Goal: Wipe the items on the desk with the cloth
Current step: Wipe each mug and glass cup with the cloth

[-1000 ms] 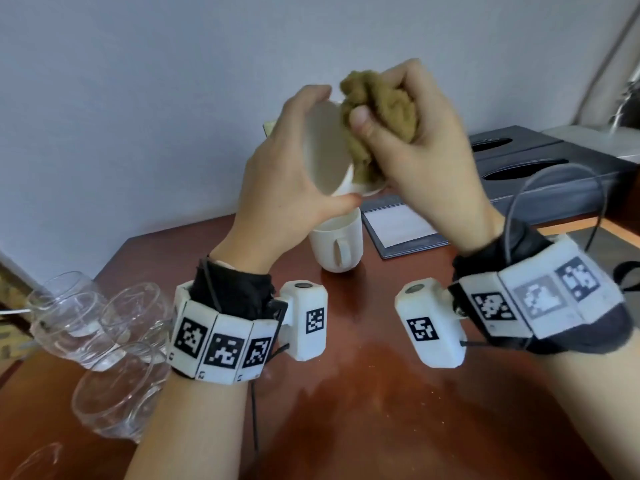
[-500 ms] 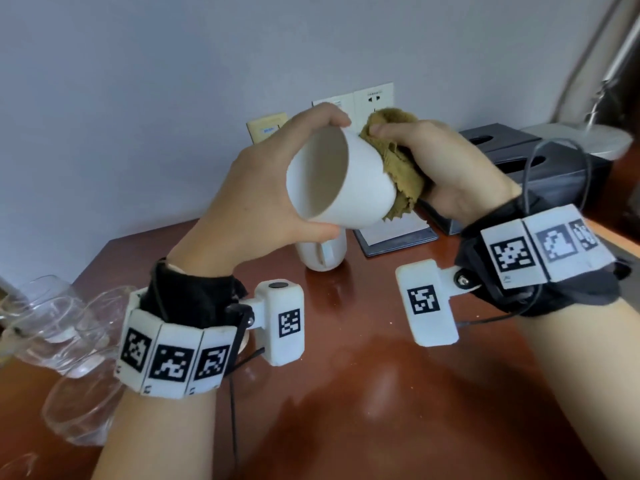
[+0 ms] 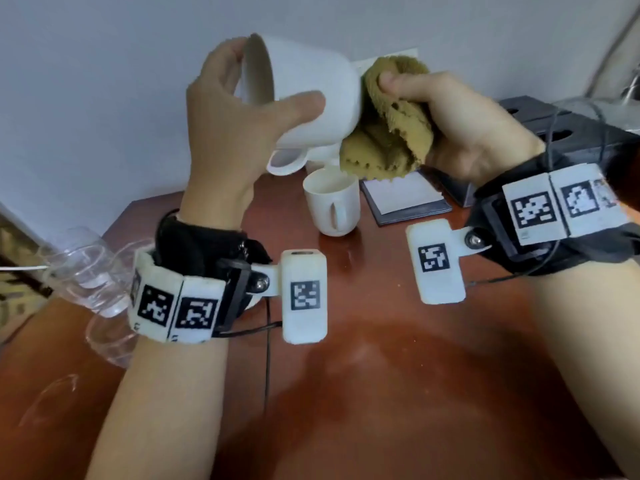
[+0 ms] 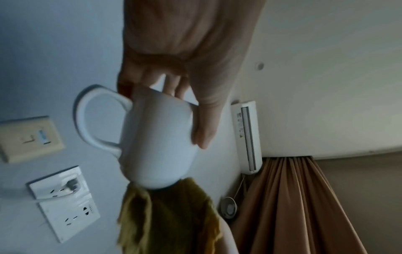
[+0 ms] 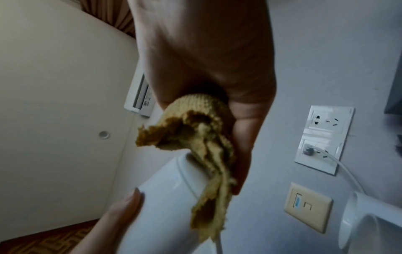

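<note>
Left hand (image 3: 221, 109) grips the mug (image 3: 304, 95) on its side above the surface (image 3: 381, 375), thumb on the wall and fingers at the rim, base exposed for wiping. Right hand (image 3: 464, 123) bunches the cloth (image 3: 391, 129) against that base. Second mug (image 3: 332, 204) stands below the held mug.

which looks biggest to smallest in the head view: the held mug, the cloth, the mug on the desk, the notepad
1. Held mug, largest, though it is nearest the camera.
2. Cloth.
3 and 4. Mug on the desk and notepad look about alike; the cloth hides part of the notepad, so I won't rank them.
</note>
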The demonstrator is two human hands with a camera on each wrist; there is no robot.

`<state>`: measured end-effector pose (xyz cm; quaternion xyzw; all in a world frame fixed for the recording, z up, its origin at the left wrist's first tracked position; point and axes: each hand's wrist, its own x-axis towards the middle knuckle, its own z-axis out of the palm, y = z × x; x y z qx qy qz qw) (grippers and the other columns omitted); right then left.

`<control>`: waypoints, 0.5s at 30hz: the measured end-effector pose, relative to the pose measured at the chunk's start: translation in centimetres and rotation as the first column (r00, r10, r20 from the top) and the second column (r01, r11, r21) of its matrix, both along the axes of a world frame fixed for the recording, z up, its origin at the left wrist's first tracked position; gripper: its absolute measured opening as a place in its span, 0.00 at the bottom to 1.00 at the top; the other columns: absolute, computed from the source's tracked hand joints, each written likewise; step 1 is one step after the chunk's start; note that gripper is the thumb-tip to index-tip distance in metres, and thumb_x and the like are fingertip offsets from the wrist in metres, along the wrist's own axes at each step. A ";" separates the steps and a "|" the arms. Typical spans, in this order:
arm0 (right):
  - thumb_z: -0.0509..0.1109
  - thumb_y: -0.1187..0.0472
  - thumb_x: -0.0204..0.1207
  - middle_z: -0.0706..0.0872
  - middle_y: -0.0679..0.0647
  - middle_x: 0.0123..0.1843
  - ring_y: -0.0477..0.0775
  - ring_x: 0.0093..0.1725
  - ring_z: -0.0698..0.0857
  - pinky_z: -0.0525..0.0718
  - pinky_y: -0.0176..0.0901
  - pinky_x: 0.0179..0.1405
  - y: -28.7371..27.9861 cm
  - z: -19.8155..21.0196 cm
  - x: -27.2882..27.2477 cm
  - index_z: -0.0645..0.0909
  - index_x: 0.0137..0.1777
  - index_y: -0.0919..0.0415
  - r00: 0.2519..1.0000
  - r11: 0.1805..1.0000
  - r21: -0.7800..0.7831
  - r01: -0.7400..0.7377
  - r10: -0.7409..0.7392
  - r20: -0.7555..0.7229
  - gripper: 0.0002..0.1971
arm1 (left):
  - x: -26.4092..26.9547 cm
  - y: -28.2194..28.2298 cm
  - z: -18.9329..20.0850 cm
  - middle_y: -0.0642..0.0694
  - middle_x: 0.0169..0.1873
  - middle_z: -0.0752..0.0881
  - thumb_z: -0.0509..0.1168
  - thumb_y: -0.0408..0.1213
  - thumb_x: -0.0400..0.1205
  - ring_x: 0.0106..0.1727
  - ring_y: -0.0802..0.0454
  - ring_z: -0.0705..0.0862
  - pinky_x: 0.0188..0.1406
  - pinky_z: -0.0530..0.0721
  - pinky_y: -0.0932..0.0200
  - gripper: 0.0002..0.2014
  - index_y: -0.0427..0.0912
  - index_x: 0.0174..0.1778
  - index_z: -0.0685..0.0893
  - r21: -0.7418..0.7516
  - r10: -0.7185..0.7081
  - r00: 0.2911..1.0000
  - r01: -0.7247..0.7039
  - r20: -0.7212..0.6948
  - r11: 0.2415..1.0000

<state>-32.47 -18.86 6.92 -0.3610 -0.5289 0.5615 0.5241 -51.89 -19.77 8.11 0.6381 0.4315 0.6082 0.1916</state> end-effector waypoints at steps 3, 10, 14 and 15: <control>0.63 0.55 0.80 0.89 0.57 0.46 0.58 0.47 0.89 0.89 0.51 0.43 0.2 -0.5 0.0 0.82 0.56 0.64 0.995 0.999 0.018 0.036 -0.038 0.093 0.13 | -1.0 0.0 0.3 0.54 0.51 0.89 0.80 0.41 0.66 0.50 0.60 0.88 0.47 0.89 0.56 0.24 0.43 0.57 0.86 -0.162 0.009 1.000 -0.008 0.003 0.987; 0.67 0.65 0.76 0.84 0.63 0.42 0.63 0.40 0.85 0.87 0.55 0.35 0.3 -0.5 -2.0 0.80 0.44 0.56 0.963 0.983 0.146 0.114 -0.145 0.228 0.03 | -2.8 1.4 2.6 0.48 0.47 0.81 0.77 0.47 0.70 0.41 0.58 0.86 0.34 0.82 0.57 0.17 0.45 0.44 0.78 -0.279 0.080 0.958 -0.159 -0.274 0.947; 0.70 0.67 0.73 0.84 0.54 0.35 0.51 0.28 0.81 0.82 0.41 0.24 1.9 1.1 -3.3 0.82 0.44 0.56 0.883 0.954 0.252 0.163 -0.255 0.393 0.05 | -3.2 3.5 4.3 0.51 0.37 0.78 0.76 0.49 0.70 0.34 0.56 0.80 0.29 0.75 0.61 0.18 0.42 0.42 0.78 -0.298 0.095 0.876 -0.261 -0.473 0.918; 0.70 0.68 0.72 0.86 0.55 0.39 0.50 0.30 0.82 0.85 0.43 0.29 2.6 1.5 -3.6 0.83 0.48 0.59 0.847 0.943 0.290 0.165 -0.286 0.447 0.07 | -3.3 4.2 4.6 0.50 0.36 0.77 0.76 0.49 0.70 0.33 0.55 0.79 0.29 0.75 0.61 0.18 0.41 0.42 0.78 -0.289 0.109 0.848 -0.293 -0.518 0.911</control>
